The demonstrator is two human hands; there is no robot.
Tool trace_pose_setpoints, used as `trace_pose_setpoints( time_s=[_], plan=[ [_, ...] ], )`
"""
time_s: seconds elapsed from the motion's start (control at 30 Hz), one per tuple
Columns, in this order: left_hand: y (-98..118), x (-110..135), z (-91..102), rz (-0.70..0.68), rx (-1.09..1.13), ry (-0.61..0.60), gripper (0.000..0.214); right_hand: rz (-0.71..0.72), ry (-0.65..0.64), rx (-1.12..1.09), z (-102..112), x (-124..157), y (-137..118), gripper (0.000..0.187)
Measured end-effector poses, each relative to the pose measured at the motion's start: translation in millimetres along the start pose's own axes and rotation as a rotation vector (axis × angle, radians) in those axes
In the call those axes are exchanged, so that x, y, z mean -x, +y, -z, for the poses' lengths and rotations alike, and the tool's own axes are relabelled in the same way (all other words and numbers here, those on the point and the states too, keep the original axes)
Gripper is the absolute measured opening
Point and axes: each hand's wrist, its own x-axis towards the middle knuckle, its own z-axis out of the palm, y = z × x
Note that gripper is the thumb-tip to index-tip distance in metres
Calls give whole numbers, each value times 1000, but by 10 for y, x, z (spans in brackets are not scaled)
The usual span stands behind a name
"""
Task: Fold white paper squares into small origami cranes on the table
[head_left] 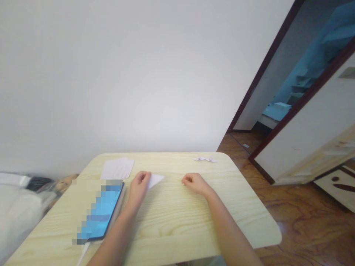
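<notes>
My left hand (139, 186) is closed, pinching a folded piece of white paper (155, 180) between thumb and fingers. The paper's pointed end sticks out to the right, low over the table. A short gap away on the right, my right hand (195, 183) has its fingers curled together, and no object shows in them. Behind it, close to the table's far edge, sit two small folded paper figures (199, 159) side by side. Loose white paper sheets (115, 169) lie overlapped at the far left, beyond my left hand.
A tablet (107, 214) with a lit blue screen, partly pixelated, lies left of my left forearm, with a white cable (83, 253) at its near end. The wooden table (172, 225) meets a white wall (155, 74). A doorway (266, 92) opens at the right.
</notes>
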Motion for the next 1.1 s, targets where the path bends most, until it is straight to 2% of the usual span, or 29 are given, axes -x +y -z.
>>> trace_pose_setpoints(
  time_s=[0.07,0.13,0.23,0.3,0.4,0.53,0.63,0.9,1.0,1.1],
  plan=[
    [-4,-6,-8,20,26,-30,27,-7,92,-41,18,-13,24,17],
    [4,18,-60,44,59,-84,28,40,128,-150,-23,-19,-46,17],
    [30,63,-143,85,140,-148,32,213,76,-234,-138,-10,-244,37],
    [56,80,-160,133,209,-193,35,274,68,-229,-197,-1,-353,28],
    [112,91,-137,253,359,-262,40,224,84,-255,-224,1,-406,20],
    [171,111,-112,382,541,-353,39,89,118,-349,-218,-14,-351,20],
    [176,120,-118,442,634,-386,39,49,143,-370,-229,-20,-327,21],
    [196,107,-80,556,736,-426,29,138,160,-263,-218,4,-376,20],
    [206,107,-79,562,774,-449,29,197,175,-213,-206,12,-380,18],
    [183,105,-95,535,847,-480,28,256,243,-169,-201,17,-394,21]
  ],
)
